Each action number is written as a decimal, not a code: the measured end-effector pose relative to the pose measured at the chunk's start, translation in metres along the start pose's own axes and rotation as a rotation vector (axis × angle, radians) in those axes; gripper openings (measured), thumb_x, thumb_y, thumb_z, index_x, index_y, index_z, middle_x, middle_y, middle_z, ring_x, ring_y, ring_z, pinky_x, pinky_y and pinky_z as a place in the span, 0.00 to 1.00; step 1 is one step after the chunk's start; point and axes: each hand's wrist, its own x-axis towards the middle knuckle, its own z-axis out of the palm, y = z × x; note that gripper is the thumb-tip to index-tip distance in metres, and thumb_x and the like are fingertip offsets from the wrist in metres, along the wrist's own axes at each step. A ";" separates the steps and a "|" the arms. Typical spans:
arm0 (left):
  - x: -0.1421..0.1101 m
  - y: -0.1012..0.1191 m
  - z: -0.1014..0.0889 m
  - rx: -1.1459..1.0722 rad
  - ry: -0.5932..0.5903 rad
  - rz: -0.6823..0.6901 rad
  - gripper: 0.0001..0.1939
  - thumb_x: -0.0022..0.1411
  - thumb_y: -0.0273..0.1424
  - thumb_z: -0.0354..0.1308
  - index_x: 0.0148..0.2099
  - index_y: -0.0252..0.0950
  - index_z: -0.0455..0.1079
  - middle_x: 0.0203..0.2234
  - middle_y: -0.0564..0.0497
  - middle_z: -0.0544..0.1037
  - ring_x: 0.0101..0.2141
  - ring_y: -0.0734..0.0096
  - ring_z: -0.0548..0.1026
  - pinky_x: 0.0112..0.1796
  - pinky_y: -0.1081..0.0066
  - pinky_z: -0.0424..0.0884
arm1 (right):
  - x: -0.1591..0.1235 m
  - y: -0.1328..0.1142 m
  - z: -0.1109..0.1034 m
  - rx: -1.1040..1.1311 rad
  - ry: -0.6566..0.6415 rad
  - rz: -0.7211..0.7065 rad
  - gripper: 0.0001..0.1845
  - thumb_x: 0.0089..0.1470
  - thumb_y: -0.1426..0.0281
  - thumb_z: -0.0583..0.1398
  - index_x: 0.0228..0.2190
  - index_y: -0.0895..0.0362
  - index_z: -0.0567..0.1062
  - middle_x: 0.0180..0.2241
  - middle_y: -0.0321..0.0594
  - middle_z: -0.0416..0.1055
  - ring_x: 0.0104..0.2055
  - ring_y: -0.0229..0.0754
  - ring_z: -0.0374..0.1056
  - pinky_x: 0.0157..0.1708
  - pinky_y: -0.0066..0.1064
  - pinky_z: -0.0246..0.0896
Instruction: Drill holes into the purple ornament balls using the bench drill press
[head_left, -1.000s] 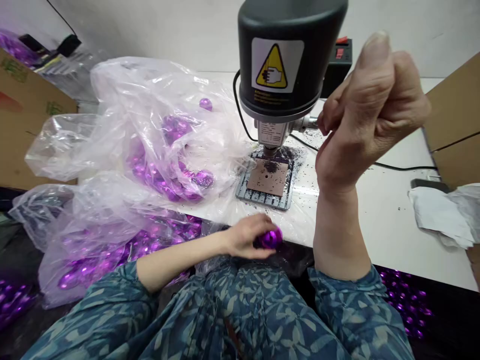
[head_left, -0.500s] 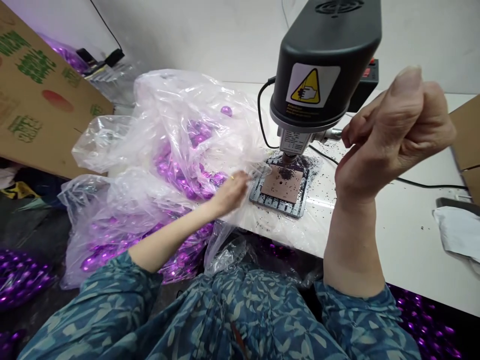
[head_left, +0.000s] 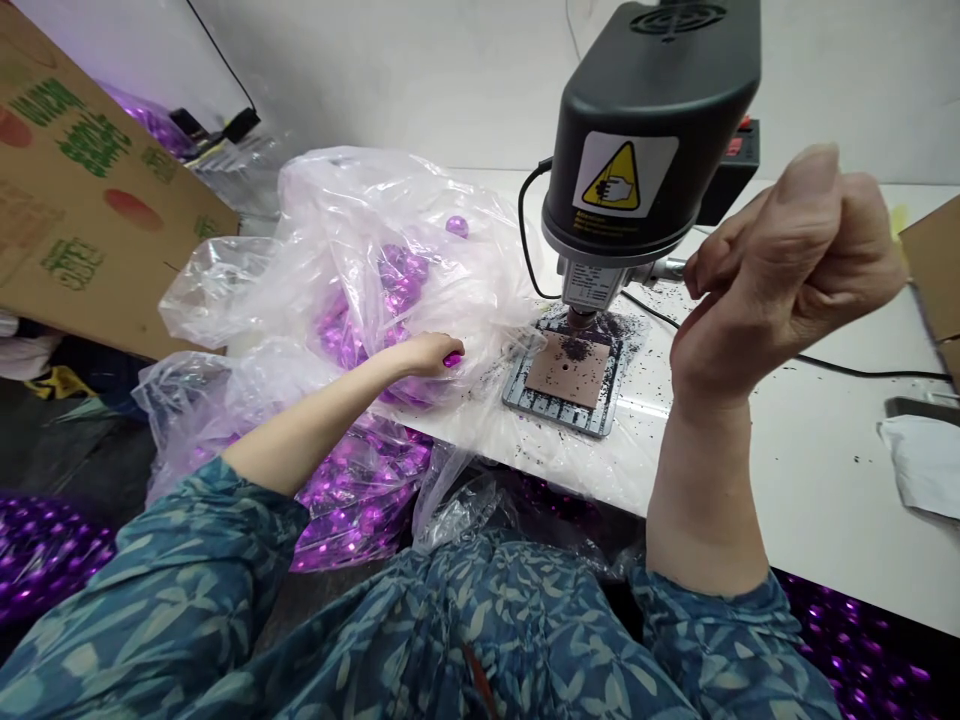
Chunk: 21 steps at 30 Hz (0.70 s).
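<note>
My left hand (head_left: 431,354) is closed on a shiny purple ball (head_left: 452,359), of which only a small part shows past the fingers. It is over a clear plastic bag (head_left: 315,200) of purple balls (head_left: 403,268). My right hand (head_left: 795,250) is a fist at the end of the metal lever (head_left: 667,270) of a black bench drill press (head_left: 626,110); the grip inside the fist is hidden. Under the press, a brown square plate (head_left: 555,375) with a small hole lies on the grooved metal base (head_left: 517,395), with dark shavings (head_left: 576,349) around it.
A black cable (head_left: 862,373) crosses the white table (head_left: 795,440) at the right, near a white cloth or paper (head_left: 915,465). A printed cardboard box (head_left: 112,260) stands at the left. Another bag of purple balls (head_left: 360,500) hangs below the table edge.
My left hand has moved left, away from the drill base to the bag, and now has a purple ball in it. My right hand stays on the lever.
</note>
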 end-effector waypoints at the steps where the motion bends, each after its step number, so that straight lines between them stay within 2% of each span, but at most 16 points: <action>1: -0.003 0.001 0.000 -0.012 0.025 -0.001 0.19 0.57 0.28 0.63 0.51 0.40 0.80 0.40 0.45 0.83 0.37 0.57 0.81 0.40 0.66 0.76 | 0.000 0.000 0.000 0.001 -0.007 -0.004 0.30 0.59 0.54 0.64 0.16 0.54 0.58 0.15 0.28 0.52 0.17 0.28 0.50 0.21 0.32 0.41; 2: -0.006 0.002 0.000 -0.045 0.083 -0.003 0.20 0.58 0.29 0.63 0.53 0.39 0.79 0.42 0.44 0.82 0.39 0.55 0.81 0.43 0.63 0.76 | -0.001 0.000 -0.001 -0.002 -0.015 -0.011 0.30 0.60 0.55 0.64 0.17 0.55 0.58 0.15 0.28 0.52 0.17 0.28 0.50 0.21 0.32 0.42; 4: -0.012 0.005 -0.002 -0.194 0.300 0.013 0.23 0.60 0.34 0.65 0.58 0.39 0.76 0.48 0.42 0.79 0.44 0.52 0.81 0.48 0.58 0.77 | -0.002 0.000 -0.002 -0.016 -0.030 -0.029 0.29 0.62 0.55 0.63 0.18 0.55 0.58 0.16 0.27 0.53 0.17 0.28 0.51 0.21 0.32 0.42; 6: -0.018 0.012 -0.003 -0.457 0.485 0.084 0.28 0.58 0.39 0.70 0.59 0.39 0.73 0.53 0.42 0.77 0.47 0.54 0.80 0.50 0.57 0.78 | -0.002 0.001 -0.002 -0.028 -0.035 -0.047 0.29 0.63 0.55 0.62 0.18 0.54 0.58 0.16 0.27 0.52 0.17 0.28 0.50 0.21 0.32 0.42; 7: -0.021 0.018 -0.002 -0.623 0.521 0.131 0.30 0.57 0.41 0.72 0.59 0.39 0.72 0.54 0.42 0.76 0.46 0.56 0.81 0.48 0.58 0.79 | -0.002 0.001 -0.002 -0.031 -0.034 -0.056 0.29 0.63 0.55 0.62 0.18 0.54 0.58 0.16 0.27 0.52 0.17 0.28 0.50 0.21 0.33 0.41; 10: -0.025 0.042 0.005 -1.127 0.450 0.232 0.32 0.59 0.51 0.72 0.58 0.39 0.69 0.49 0.45 0.79 0.40 0.65 0.80 0.42 0.64 0.79 | -0.002 0.002 -0.002 -0.041 -0.026 -0.071 0.30 0.63 0.55 0.62 0.18 0.53 0.57 0.16 0.27 0.50 0.16 0.30 0.48 0.21 0.34 0.41; 13: -0.022 0.069 0.018 -1.459 0.321 0.252 0.29 0.65 0.55 0.68 0.56 0.39 0.69 0.45 0.47 0.81 0.40 0.67 0.80 0.41 0.68 0.79 | -0.003 0.000 -0.002 -0.068 -0.031 -0.074 0.30 0.63 0.54 0.62 0.18 0.52 0.57 0.15 0.27 0.49 0.16 0.30 0.48 0.21 0.35 0.42; 15: -0.016 0.083 0.028 -1.583 0.205 0.251 0.29 0.67 0.54 0.65 0.61 0.42 0.68 0.47 0.47 0.81 0.40 0.67 0.82 0.40 0.66 0.81 | -0.003 -0.001 -0.001 -0.097 -0.035 -0.073 0.30 0.62 0.51 0.62 0.19 0.52 0.56 0.15 0.27 0.49 0.16 0.31 0.49 0.21 0.35 0.44; 18: -0.001 0.097 0.043 -1.662 0.057 0.225 0.29 0.73 0.55 0.57 0.67 0.46 0.66 0.50 0.44 0.82 0.41 0.61 0.84 0.40 0.58 0.84 | -0.004 -0.003 0.000 -0.165 -0.022 -0.078 0.32 0.61 0.47 0.60 0.19 0.52 0.53 0.15 0.28 0.48 0.16 0.31 0.48 0.20 0.35 0.44; 21: 0.014 0.104 0.057 -1.664 0.066 0.221 0.27 0.73 0.55 0.57 0.64 0.44 0.68 0.54 0.42 0.81 0.47 0.57 0.84 0.47 0.51 0.86 | -0.004 -0.003 0.000 -0.248 -0.021 -0.086 0.33 0.63 0.44 0.56 0.20 0.52 0.50 0.15 0.29 0.46 0.17 0.32 0.46 0.20 0.36 0.43</action>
